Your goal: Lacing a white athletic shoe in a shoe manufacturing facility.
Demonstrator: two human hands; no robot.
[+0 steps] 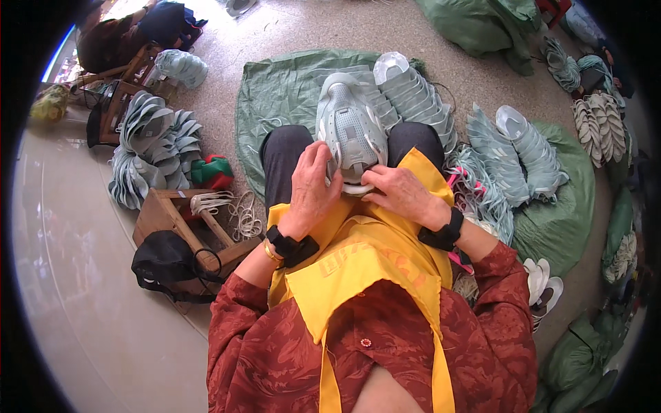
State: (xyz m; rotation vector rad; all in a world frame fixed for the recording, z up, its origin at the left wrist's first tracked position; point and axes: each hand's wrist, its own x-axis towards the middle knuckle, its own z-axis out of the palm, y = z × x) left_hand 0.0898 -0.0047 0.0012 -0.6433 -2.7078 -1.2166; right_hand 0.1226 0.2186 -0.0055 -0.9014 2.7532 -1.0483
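A pale grey-blue shoe upper (352, 127) stands between my knees, its toe end pointing away from me. My left hand (313, 180) is closed on the upper's near left edge, thumb toward the middle. On the other side, the bent fingers of my right hand (406, 194) grip the near right edge, by the tongue. White lace shows along both sides of the opening; whether my fingertips also pinch a lace end cannot be made out. A yellow apron (344, 272) covers my lap under both wrists.
Nested stacks of pale uppers lie on green sacking ahead (413, 96) and right (530, 155). Pale laces (482, 196) hang beside my right knee. Left stand more stacked uppers (148, 138) and a wooden stool (172, 213) with white cords and a black bag (165, 261).
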